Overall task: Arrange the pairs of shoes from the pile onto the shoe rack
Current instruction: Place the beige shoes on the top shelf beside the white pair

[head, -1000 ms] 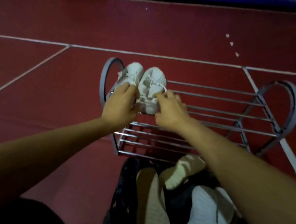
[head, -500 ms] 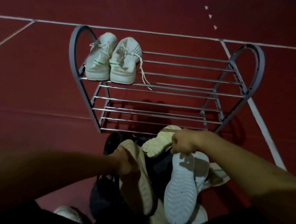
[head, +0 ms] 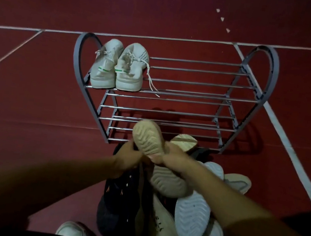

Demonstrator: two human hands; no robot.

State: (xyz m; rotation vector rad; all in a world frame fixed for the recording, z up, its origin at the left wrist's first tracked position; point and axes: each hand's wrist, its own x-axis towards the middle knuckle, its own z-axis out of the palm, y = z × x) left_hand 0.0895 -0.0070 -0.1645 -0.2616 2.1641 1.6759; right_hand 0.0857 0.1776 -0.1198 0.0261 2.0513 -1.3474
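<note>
A grey two-tier shoe rack (head: 256,82) with metal bars stands on the red floor. A pair of white sneakers (head: 118,65) sits side by side at the left end of its top tier, one lace trailing over the bars. In front of the rack lies a pile of shoes (head: 157,209). Above the pile a beige shoe (head: 148,138) is held sole up, toe toward the rack. My left hand (head: 127,159) grips its left side and my right hand (head: 175,158) grips its heel end.
The pile holds a dark shoe (head: 116,197), another beige sole (head: 167,180), a white-soled shoe (head: 191,218) and others. One pale shoe (head: 73,231) lies at the bottom edge. White lines (head: 287,145) cross the floor. Small paper scraps (head: 222,19) lie behind the rack.
My hands left the white sneakers on the top tier and dropped to the pile. Both hands have since closed on one beige shoe and lifted it sole up.
</note>
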